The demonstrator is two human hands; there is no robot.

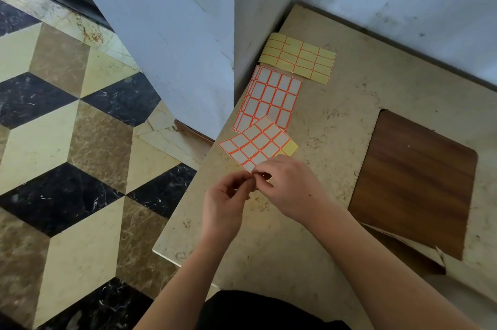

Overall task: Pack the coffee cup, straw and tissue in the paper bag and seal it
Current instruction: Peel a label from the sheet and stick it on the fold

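A sheet of white labels with orange borders (pixel 255 145) lies at the left edge of the beige stone table (pixel 336 119). My left hand (pixel 224 206) and my right hand (pixel 290 189) meet at the sheet's near corner, fingertips pinched together on it. Whether a label is peeled off I cannot tell. No coffee cup, straw, tissue or paper bag shows in the head view.
A stack of orange-bordered label sheets (pixel 271 98) and a yellow used label sheet (pixel 298 59) lie farther back. A brown wood-grain panel (pixel 414 179) sits at the right. White walls close the back and left corner; patterned marble floor (pixel 67 141) lies left.
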